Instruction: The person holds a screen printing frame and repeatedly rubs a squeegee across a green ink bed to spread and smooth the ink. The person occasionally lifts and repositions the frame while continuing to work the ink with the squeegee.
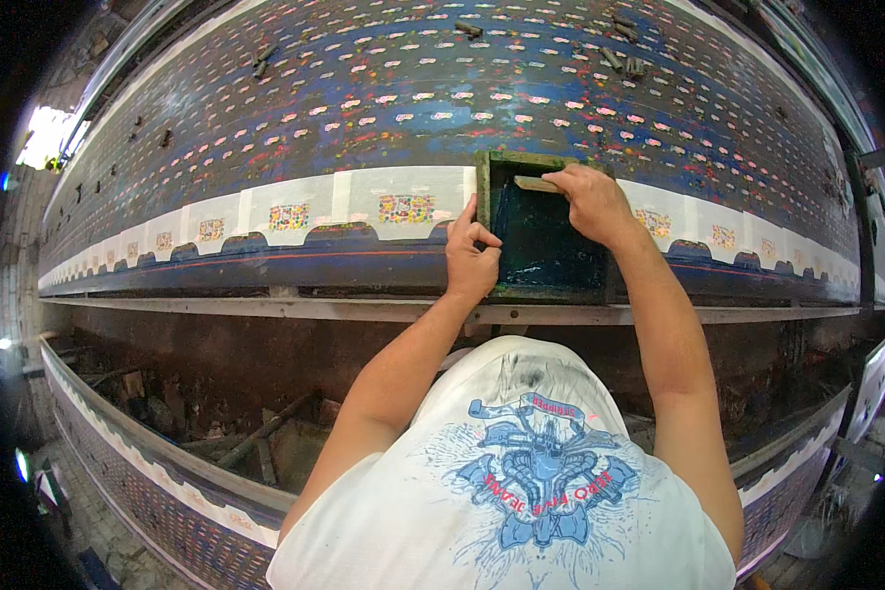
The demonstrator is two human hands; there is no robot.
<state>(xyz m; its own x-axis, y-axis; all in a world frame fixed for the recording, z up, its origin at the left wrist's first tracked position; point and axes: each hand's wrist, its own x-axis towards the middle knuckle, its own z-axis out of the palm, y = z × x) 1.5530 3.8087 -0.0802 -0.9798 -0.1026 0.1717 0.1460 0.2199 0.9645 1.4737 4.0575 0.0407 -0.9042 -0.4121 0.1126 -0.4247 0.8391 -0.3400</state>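
Note:
A small green-framed printing screen [493, 172] with dark blue ink lies on the white border strip of a long patterned blue cloth [403, 98]. My left hand [472, 254] grips the left side of the frame, fingers curled over its edge. My right hand [588, 200] is inside the frame at its far end, closed on a pale wooden squeegee [533, 184] that rests on the inked mesh. Printed multicoloured motifs [405, 207] show on the white strip to the left of the screen.
The cloth covers a long printing table [265, 307] with a rail along its near edge. Below lies a dark trench with wooden debris [256, 433]. Another cloth-covered table [157, 472] runs at the lower left. Small dark blocks [621, 61] sit on the far cloth.

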